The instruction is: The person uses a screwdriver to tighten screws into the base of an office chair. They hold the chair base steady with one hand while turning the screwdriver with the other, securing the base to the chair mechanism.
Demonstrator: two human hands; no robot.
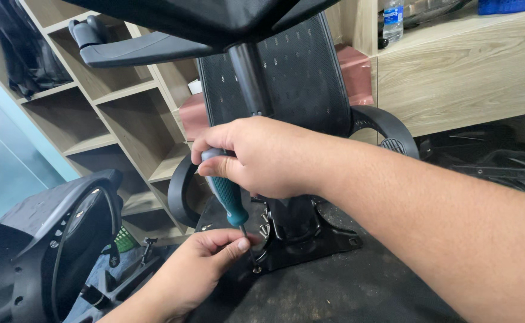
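Head view: right hand (256, 157) clamped on teal screwdriver (226, 194), tip down at black mech plate (310, 239) under upturned chair seat. Left hand (199, 266) pinches shaft just beside plate's left edge. Risk, imo: tip slips off screw & jabs left fingers (238, 244), or screw drops near plate.

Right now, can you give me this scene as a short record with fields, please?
right hand: grips the teal handle of the screwdriver, tip pointing down
left hand: fingertips pinch the screwdriver shaft near the tip
work piece: black metal plate under an upturned office chair, gas cylinder standing up from it
behind: mesh chair back, wooden shelves
left side: another black chair part
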